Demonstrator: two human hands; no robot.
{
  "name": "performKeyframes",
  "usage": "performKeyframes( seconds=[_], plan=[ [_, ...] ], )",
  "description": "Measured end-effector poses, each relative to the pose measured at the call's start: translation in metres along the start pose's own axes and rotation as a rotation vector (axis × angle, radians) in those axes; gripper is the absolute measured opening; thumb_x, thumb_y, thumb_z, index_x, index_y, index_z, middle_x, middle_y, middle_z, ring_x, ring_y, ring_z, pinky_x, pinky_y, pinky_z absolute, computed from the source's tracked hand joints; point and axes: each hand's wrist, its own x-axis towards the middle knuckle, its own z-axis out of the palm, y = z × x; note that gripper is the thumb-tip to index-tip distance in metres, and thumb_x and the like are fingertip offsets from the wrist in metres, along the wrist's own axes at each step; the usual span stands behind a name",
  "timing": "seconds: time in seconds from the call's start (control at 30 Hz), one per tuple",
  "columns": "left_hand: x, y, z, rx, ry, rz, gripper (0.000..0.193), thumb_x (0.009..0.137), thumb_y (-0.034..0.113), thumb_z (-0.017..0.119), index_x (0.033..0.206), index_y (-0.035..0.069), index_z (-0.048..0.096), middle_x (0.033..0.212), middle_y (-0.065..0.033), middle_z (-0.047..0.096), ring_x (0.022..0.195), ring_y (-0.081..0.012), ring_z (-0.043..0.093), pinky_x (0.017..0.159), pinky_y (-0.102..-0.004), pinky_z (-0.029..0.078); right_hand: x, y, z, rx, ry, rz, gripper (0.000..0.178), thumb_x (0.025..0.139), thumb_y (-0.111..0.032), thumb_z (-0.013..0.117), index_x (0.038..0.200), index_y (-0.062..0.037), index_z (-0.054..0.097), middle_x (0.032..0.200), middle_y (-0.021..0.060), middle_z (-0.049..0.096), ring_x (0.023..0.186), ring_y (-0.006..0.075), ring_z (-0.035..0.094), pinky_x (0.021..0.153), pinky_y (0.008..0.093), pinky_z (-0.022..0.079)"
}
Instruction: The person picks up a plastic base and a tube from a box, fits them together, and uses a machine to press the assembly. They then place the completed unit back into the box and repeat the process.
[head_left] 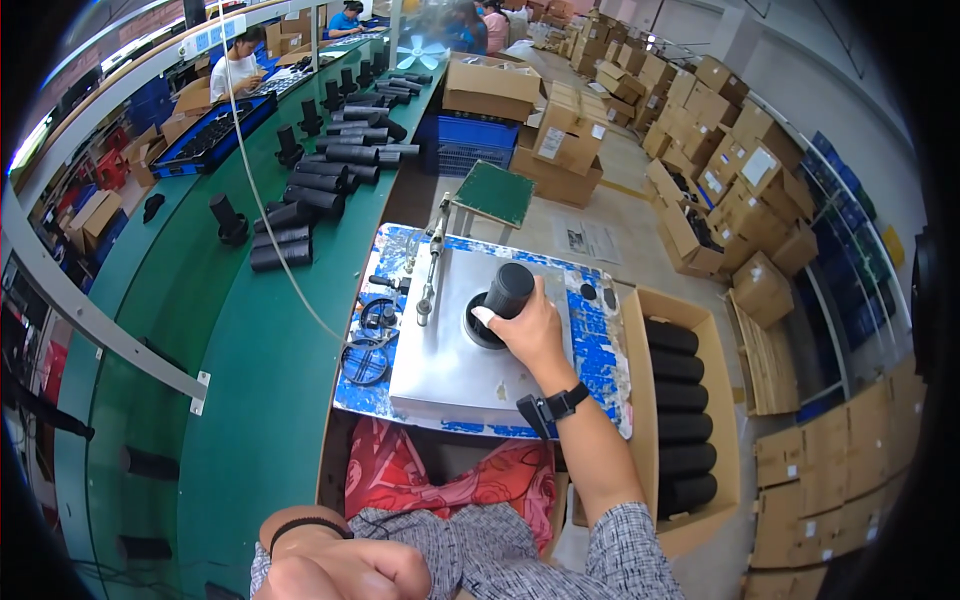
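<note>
My right hand [530, 325] is wrapped round a black cylinder [512, 285], which stands slightly tilted in the round opening of a metal box fixture [450, 360]. White covers the tip of that thumb, and a black strap with a small block is on the wrist. Low in the picture, close to my body, my left hand [350, 572] has its fingers curled; whatever they may hold is hidden. A metal lever clamp [430, 270] rises on the fixture's left side. Beside it lie black ring-shaped parts [365, 362] on the worn blue-and-white board [600, 370].
An open carton [725, 430] of black cylinders is at the right. On the left, a green bench [230, 440] carries several black tubes [320, 175]. A pale cord [265, 205] hangs across it. Stacked cartons [690, 125] line the far right; a person [235, 70] sits across the bench.
</note>
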Motion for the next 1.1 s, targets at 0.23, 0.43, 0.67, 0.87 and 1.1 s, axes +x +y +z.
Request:
performKeyframes(
  seconds=[0.23, 0.43, 0.67, 0.87, 1.1],
  plan=[
    [-0.013, -0.003, 0.007, 0.01, 0.114, 0.061, 0.066, 0.086, -0.012, 0.069, 0.122, 0.043, 0.073, 0.105, 0.0009, 0.043, 0.068, -0.0161, 0.041, 0.067, -0.0361, 0.029, 0.006, 0.009, 0.002, 0.045, -0.043, -0.066, 0.076, 0.068, -0.043, 0.096, 0.121, -0.0047, 0.058, 0.11, 0.0212, 0.074, 0.105, 0.0424, 0.072, 0.093, 0.0483, 0.057],
    [-0.009, 0.0, -0.001, 0.009, 0.027, 0.033, 0.063, 0.086, -0.011, 0.07, 0.119, 0.043, 0.074, 0.103, 0.0014, 0.042, 0.067, -0.0156, 0.039, 0.067, -0.0352, 0.026, 0.015, 0.025, -0.004, 0.142, -0.142, -0.214, 0.073, 0.07, -0.038, 0.094, 0.123, -0.0016, 0.059, 0.114, 0.0205, 0.072, 0.107, 0.0388, 0.071, 0.095, 0.0446, 0.056],
    [-0.011, 0.005, -0.022, 0.441, 0.194, -0.149, 0.029, 0.091, -0.001, 0.069, 0.111, 0.02, 0.064, 0.101, -0.0038, 0.049, 0.074, -0.0201, 0.05, 0.068, -0.0373, 0.041, 0.007, 0.015, -0.008, 0.256, -0.144, -0.073, 0.069, 0.073, -0.03, 0.095, 0.129, -0.0034, 0.065, 0.12, 0.0134, 0.074, 0.109, 0.0257, 0.071, 0.099, 0.039, 0.053],
    [-0.051, -0.096, -0.204, 1.074, 0.432, -0.58, 0.02, 0.096, -0.002, 0.058, 0.113, 0.001, 0.068, 0.104, -0.0095, 0.058, 0.088, -0.0193, 0.055, 0.079, -0.0309, 0.046, 0.015, 0.03, -0.015, 0.274, -0.207, -0.161, 0.063, 0.074, -0.033, 0.094, 0.122, -0.002, 0.068, 0.109, 0.0155, 0.076, 0.099, 0.0293, 0.074, 0.092, 0.0404, 0.057],
    [-0.151, -0.171, -0.339, 1.675, 0.099, -0.975, 0.026, 0.102, 0.014, 0.059, 0.123, 0.002, 0.068, 0.125, -0.0217, 0.065, 0.114, -0.0447, 0.062, 0.101, -0.05, 0.051, -0.003, 0.02, -0.005, 0.197, -0.097, -0.118, 0.061, 0.076, -0.035, 0.091, 0.12, -0.0011, 0.067, 0.106, 0.0182, 0.076, 0.096, 0.0346, 0.075, 0.088, 0.0422, 0.059]
  ],
)
